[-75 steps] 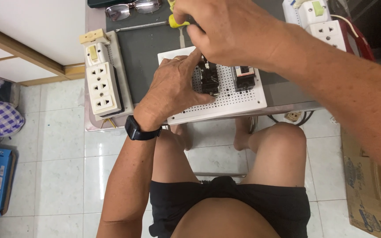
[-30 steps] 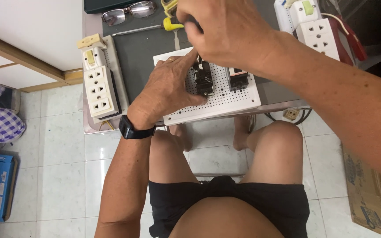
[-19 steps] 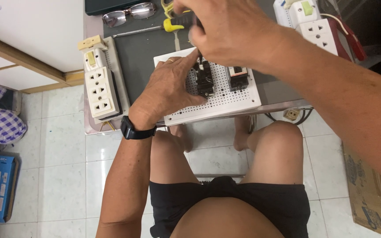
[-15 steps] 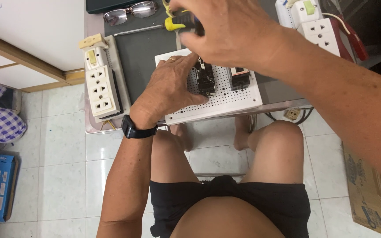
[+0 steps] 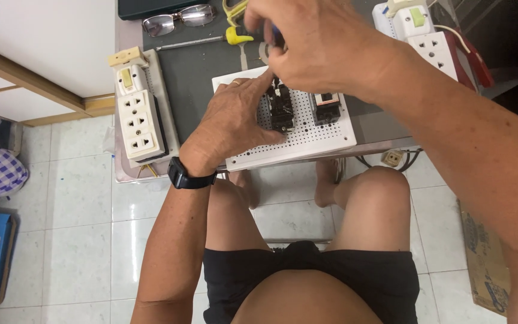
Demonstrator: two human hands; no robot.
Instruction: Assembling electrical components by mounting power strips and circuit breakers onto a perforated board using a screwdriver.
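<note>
- We see our left hand (image 5: pixel 232 123) near the centre of the frame, resting on a white perforated board (image 5: pixel 307 141); its fingers are curled against a black electrical module (image 5: pixel 281 111) mounted on the board, steadying it rather than wrapping it
- Our right hand (image 5: pixel 313 45) sits at the upper middle, closed around a tool handle (image 5: pixel 259 33) above the module; compared with half a second ago it has barely shifted, so the work on the module appears to be carrying on
- A second black module (image 5: pixel 325 108) stands just right of the first
- On the grey counter (image 5: pixel 202 72): a white power strip (image 5: pixel 141 123) at left; a yellow-handled screwdriver (image 5: pixel 211 41) and spectacles (image 5: pixel 178 18) at the top
</note>
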